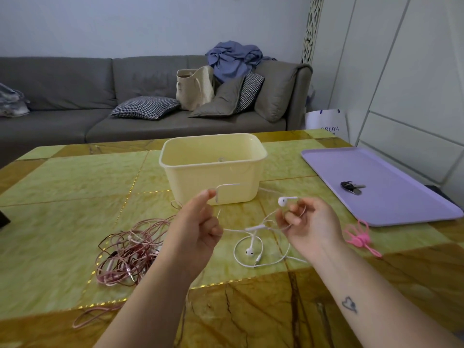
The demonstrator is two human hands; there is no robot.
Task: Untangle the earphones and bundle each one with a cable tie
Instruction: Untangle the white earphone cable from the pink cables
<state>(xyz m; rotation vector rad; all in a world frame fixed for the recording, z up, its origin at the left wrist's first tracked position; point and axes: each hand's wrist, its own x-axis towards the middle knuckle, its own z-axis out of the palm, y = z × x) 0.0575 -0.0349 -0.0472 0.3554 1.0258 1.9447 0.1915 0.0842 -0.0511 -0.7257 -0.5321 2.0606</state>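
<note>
White earphones (pixel 256 227) are strung between both hands over the middle of the table (pixel 75 177). The left hand (pixel 198 224) pinches the cord between thumb and forefinger. The right hand (pixel 308 222) has its fingers curled round the cord, with one bud (pixel 283 201) poking up above them. The other bud and the plug lie on the table below. The pink earphones (pixel 128 252) are a tangled heap toward the left edge. Pink cable ties (pixel 359 237) lie near the right edge, just beside a lilac tray (pixel 391 207) holding keys (pixel 351 188). A cream bin (pixel 213 172) stands behind the hands.
</note>
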